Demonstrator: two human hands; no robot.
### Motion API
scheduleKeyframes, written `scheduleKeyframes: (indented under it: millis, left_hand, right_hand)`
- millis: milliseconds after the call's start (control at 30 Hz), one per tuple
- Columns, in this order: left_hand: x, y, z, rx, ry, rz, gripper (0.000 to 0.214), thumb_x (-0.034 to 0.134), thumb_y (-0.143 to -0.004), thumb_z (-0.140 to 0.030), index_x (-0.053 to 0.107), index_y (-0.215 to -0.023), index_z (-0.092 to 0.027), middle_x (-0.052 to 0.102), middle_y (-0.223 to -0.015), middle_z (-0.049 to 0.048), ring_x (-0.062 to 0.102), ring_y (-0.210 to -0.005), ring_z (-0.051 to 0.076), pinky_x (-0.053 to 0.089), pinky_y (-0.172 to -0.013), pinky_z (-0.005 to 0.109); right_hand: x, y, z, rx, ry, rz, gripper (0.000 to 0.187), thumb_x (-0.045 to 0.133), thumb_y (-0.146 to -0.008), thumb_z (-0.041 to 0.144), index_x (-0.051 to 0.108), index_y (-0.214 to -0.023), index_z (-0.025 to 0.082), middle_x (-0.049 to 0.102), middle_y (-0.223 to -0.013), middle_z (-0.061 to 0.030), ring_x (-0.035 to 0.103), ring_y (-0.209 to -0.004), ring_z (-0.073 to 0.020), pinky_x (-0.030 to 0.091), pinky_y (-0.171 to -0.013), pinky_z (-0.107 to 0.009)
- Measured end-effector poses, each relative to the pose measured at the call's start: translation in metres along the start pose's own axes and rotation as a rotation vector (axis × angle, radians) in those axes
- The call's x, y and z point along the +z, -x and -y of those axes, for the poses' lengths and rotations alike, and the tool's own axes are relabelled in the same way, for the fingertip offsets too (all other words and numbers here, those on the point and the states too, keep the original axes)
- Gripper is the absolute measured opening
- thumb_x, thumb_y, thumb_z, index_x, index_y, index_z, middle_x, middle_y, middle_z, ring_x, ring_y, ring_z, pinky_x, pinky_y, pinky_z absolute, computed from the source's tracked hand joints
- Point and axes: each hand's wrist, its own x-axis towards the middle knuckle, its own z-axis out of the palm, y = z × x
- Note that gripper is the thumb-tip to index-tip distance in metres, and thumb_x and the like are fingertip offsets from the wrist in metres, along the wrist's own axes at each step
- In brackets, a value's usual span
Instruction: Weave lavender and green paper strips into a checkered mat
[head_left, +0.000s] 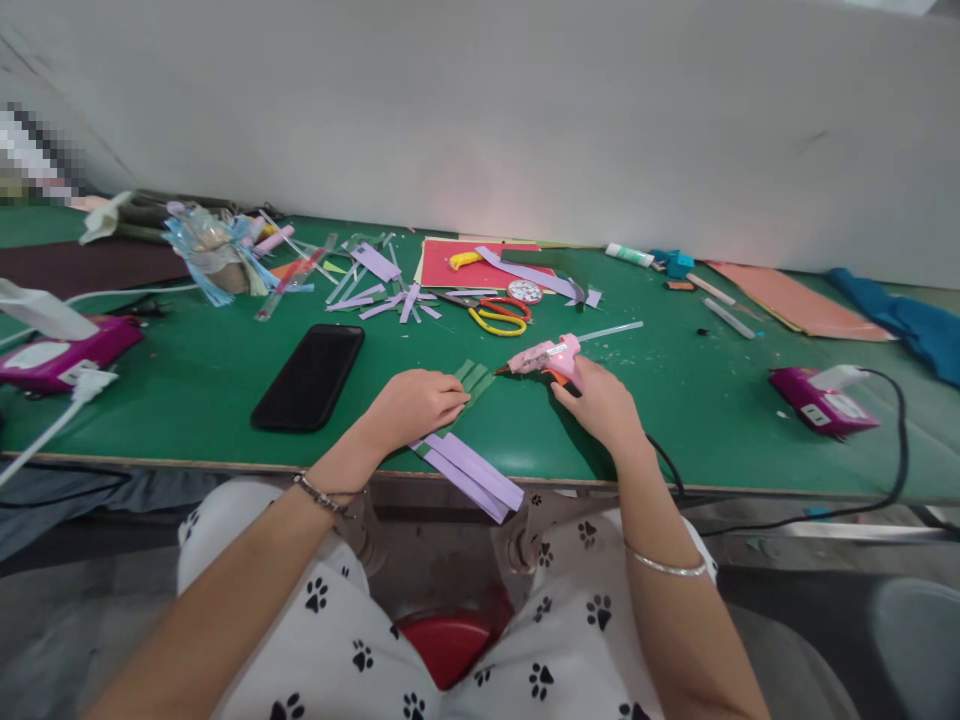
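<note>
My right hand (pixel 604 400) is wrapped round the handle of a pink glue gun (pixel 541 357), whose nozzle points left. A clear glue stick (pixel 611 329) sticks out of its back end. Just left of the nozzle tip, green paper strips (pixel 477 380) lie fanned on the table under the fingers of my left hand (pixel 420 405). My left fingers are closed and pinch these strips near their lower end. Folded lilac paper (pixel 476 472) extends from below that hand over the table's front edge; whether it is joined to the green strips is hidden.
A black phone (pixel 309 378) lies left of my left hand. Scissors (pixel 495 312), lilac scraps (pixel 375 262) and red card (pixel 450 266) lie behind. Purple power sockets (pixel 821 402) stand on both sides. A black cord (pixel 904 440) hangs over the front edge at right.
</note>
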Motion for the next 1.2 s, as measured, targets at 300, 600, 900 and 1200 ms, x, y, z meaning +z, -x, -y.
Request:
scheduleKeyframes:
  millis: [300, 600, 900, 1200]
  left_hand:
    - [-0.0019, -0.0008, 0.0, 0.001, 0.007, -0.019, 0.021, 0.05, -0.087, -0.02, 0.07, -0.084, -0.019, 0.072, -0.086, -0.0007, 0.065, -0.073, 0.013, 0.043, -0.06, 0.024]
    - [0.0, -0.0006, 0.0001, -0.013, 0.018, 0.01, 0.023, 0.048, -0.087, -0.021, 0.07, -0.084, -0.02, 0.072, -0.088, 0.0003, 0.065, -0.075, 0.012, 0.043, -0.061, 0.024]
    - [0.0001, -0.0007, 0.0011, -0.004, 0.023, 0.006, 0.022, 0.048, -0.087, -0.021, 0.07, -0.085, -0.019, 0.071, -0.087, 0.0002, 0.064, -0.075, 0.012, 0.043, -0.06, 0.024]
    - [-0.0011, -0.0009, -0.0007, -0.022, 0.026, 0.03, 0.02, 0.049, -0.086, -0.02, 0.069, -0.084, -0.019, 0.072, -0.088, -0.0007, 0.065, -0.076, 0.013, 0.043, -0.061, 0.024]
  right_hand:
    - [-0.0009, 0.0016, -0.0041, -0.057, -0.069, -0.04, 0.017, 0.05, -0.079, 0.032, 0.053, -0.087, 0.018, 0.064, -0.09, -0.01, 0.058, -0.079, -0.0222, 0.038, -0.059, -0.028]
    - [0.0018, 0.0029, 0.0012, -0.079, -0.038, 0.009, 0.022, 0.047, -0.082, 0.03, 0.055, -0.095, 0.016, 0.065, -0.093, -0.0111, 0.059, -0.081, -0.023, 0.042, -0.063, -0.029]
    - [0.0008, 0.0028, 0.0013, -0.068, -0.027, 0.011, 0.024, 0.043, -0.083, 0.029, 0.055, -0.099, 0.015, 0.064, -0.096, -0.0126, 0.059, -0.085, -0.0242, 0.043, -0.066, -0.031]
    - [-0.0014, 0.0016, 0.0001, 0.008, 0.021, 0.011, 0.024, 0.044, -0.083, 0.032, 0.053, -0.098, 0.016, 0.064, -0.1, -0.0125, 0.06, -0.086, -0.0245, 0.042, -0.063, -0.03]
